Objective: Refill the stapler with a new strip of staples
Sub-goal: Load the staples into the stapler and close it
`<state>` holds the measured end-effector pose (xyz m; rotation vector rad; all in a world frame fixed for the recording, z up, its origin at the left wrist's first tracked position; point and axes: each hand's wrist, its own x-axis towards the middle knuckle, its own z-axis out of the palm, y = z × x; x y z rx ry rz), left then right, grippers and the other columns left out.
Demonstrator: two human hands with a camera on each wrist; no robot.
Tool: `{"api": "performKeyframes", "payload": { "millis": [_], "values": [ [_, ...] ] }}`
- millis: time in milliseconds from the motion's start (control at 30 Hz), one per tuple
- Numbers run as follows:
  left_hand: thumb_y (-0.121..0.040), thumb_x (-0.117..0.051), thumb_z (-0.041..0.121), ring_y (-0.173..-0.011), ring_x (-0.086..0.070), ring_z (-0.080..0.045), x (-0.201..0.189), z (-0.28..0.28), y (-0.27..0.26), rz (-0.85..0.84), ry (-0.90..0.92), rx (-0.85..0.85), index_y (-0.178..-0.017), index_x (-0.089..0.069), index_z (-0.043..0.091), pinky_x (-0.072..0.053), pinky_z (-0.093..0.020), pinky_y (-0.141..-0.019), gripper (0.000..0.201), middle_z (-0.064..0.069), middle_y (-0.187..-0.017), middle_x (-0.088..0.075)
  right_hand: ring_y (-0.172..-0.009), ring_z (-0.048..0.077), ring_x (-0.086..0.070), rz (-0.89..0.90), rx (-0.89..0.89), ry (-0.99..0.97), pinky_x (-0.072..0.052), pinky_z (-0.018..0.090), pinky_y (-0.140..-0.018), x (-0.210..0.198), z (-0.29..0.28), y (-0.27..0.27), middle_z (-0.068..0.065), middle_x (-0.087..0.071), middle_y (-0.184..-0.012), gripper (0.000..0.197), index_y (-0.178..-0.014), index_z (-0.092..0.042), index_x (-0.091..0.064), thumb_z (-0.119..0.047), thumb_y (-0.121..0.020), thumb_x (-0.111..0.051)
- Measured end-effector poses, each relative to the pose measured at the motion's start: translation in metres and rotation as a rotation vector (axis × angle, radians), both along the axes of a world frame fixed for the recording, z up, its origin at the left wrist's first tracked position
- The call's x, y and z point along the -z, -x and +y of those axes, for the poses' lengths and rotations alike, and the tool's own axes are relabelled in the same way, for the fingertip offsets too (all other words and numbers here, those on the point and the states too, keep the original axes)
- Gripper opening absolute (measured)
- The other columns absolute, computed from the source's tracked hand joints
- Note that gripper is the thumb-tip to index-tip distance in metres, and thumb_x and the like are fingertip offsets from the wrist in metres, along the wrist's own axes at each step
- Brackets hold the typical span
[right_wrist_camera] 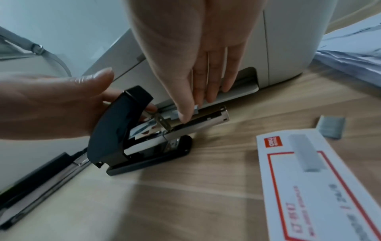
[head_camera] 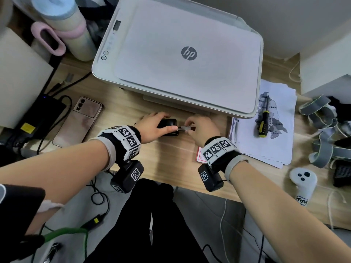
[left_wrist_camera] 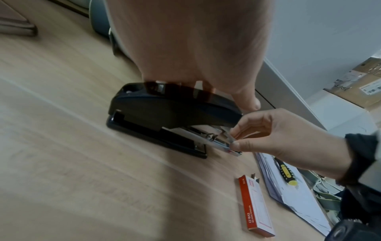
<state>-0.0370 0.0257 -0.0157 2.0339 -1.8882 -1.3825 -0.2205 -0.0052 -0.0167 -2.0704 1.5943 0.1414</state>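
A black stapler (head_camera: 168, 125) lies on the wooden desk in front of the printer. Its top cover (right_wrist_camera: 119, 124) is swung up and its metal magazine (right_wrist_camera: 198, 125) is bared. My left hand (head_camera: 161, 124) grips the cover, thumb on the near side. My right hand (head_camera: 187, 127) pinches a short silver staple strip (right_wrist_camera: 174, 115) between thumb and forefinger, right over the magazine channel (left_wrist_camera: 206, 140). Whether the strip sits inside the channel I cannot tell. A red-and-white staple box (left_wrist_camera: 255, 207) lies on the desk near my right wrist, with a loose piece of staples (right_wrist_camera: 331, 128) beside it.
A white printer (head_camera: 180, 54) stands just behind the stapler. A phone (head_camera: 79, 120) lies to the left. On the right is a paper stack (head_camera: 266, 149) with a yellow-handled screwdriver (head_camera: 263, 122) on it, then grey straps (head_camera: 322, 130) and a white controller (head_camera: 303, 179).
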Motion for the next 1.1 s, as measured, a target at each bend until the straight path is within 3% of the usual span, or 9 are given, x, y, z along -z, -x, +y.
{"api": "performKeyframes", "payload": {
  "millis": [467, 600, 667, 767, 867, 933, 1033, 1100],
  "values": [
    [-0.087, -0.048, 0.055, -0.131, -0.039, -0.026, 0.003, 0.000, 0.000, -0.047, 0.009, 0.035, -0.132, -0.046, 0.027, -0.025, -0.041, -0.110, 0.053, -0.006, -0.137, -0.050, -0.097, 0.023, -0.062, 0.060, -0.009, -0.004, -0.045, 0.029, -0.076, 0.012, -0.003, 0.000, -0.001, -0.070, -0.103, 0.017, -0.099, -0.025, -0.067, -0.023, -0.085, -0.058],
    [-0.084, -0.054, 0.054, -0.129, -0.040, -0.026, 0.002, 0.000, 0.000, -0.041, 0.010, 0.027, -0.130, -0.046, 0.028, -0.027, -0.041, -0.110, 0.053, -0.006, -0.135, -0.052, -0.106, 0.021, -0.062, 0.047, -0.002, -0.025, -0.048, 0.030, -0.085, 0.011, -0.001, 0.002, -0.003, -0.069, -0.112, 0.027, -0.110, -0.025, -0.064, -0.024, -0.084, -0.059],
    [-0.080, -0.062, 0.051, -0.128, -0.041, -0.025, 0.002, -0.001, -0.002, -0.042, 0.003, 0.046, -0.132, -0.044, 0.029, -0.029, -0.041, -0.109, 0.059, -0.005, -0.134, -0.052, -0.111, 0.020, -0.060, 0.041, 0.072, -0.046, -0.049, 0.031, -0.091, 0.010, 0.001, 0.005, -0.003, -0.068, -0.117, 0.035, -0.117, -0.023, -0.061, -0.028, -0.082, -0.062],
    [-0.079, -0.067, 0.032, -0.126, -0.044, -0.027, 0.004, -0.001, -0.009, -0.092, -0.022, 0.069, -0.134, -0.042, 0.032, -0.032, -0.040, -0.106, 0.061, -0.006, -0.132, -0.053, -0.108, 0.021, -0.062, -0.043, 0.368, -0.118, -0.050, 0.032, -0.093, 0.015, 0.007, 0.012, 0.000, -0.068, -0.115, 0.038, -0.118, -0.016, -0.061, -0.028, -0.082, -0.063],
    [-0.082, -0.060, 0.017, -0.121, -0.049, -0.032, 0.008, -0.001, -0.016, -0.135, -0.050, 0.036, -0.134, -0.045, 0.030, -0.039, -0.040, -0.103, 0.056, -0.008, -0.128, -0.056, -0.087, 0.018, -0.064, -0.240, 0.674, -0.249, -0.052, 0.029, -0.084, 0.025, 0.018, 0.013, 0.004, -0.072, -0.101, 0.034, -0.115, -0.013, -0.065, -0.020, -0.081, -0.062],
    [-0.082, -0.059, 0.011, -0.118, -0.054, -0.033, 0.009, -0.001, -0.017, -0.087, -0.060, 0.014, -0.132, -0.049, 0.025, -0.045, -0.037, -0.099, 0.053, -0.011, -0.125, -0.060, -0.073, 0.019, -0.059, -0.374, 0.803, -0.328, -0.053, 0.033, -0.078, 0.028, 0.024, 0.009, 0.008, -0.069, -0.089, 0.036, -0.117, -0.007, -0.064, -0.015, -0.082, -0.060],
    [-0.082, -0.059, 0.004, -0.116, -0.056, -0.031, 0.007, -0.003, -0.017, -0.041, -0.053, 0.012, -0.131, -0.052, 0.018, -0.046, -0.034, -0.097, 0.051, -0.013, -0.124, -0.062, -0.070, 0.022, -0.058, -0.416, 0.799, -0.334, -0.055, 0.038, -0.081, 0.028, 0.029, 0.001, 0.013, -0.070, -0.086, 0.032, -0.115, -0.012, -0.068, -0.015, -0.085, -0.055],
    [-0.082, -0.060, 0.004, -0.115, -0.057, -0.031, 0.007, -0.004, -0.017, -0.037, -0.042, 0.020, -0.130, -0.053, 0.018, -0.046, -0.034, -0.097, 0.051, -0.013, -0.123, -0.063, -0.069, 0.019, -0.058, -0.437, 0.725, -0.332, -0.053, 0.030, -0.071, 0.026, 0.033, -0.007, 0.007, -0.070, -0.098, 0.032, -0.117, -0.016, -0.067, -0.015, -0.087, -0.054]
  ]
}}
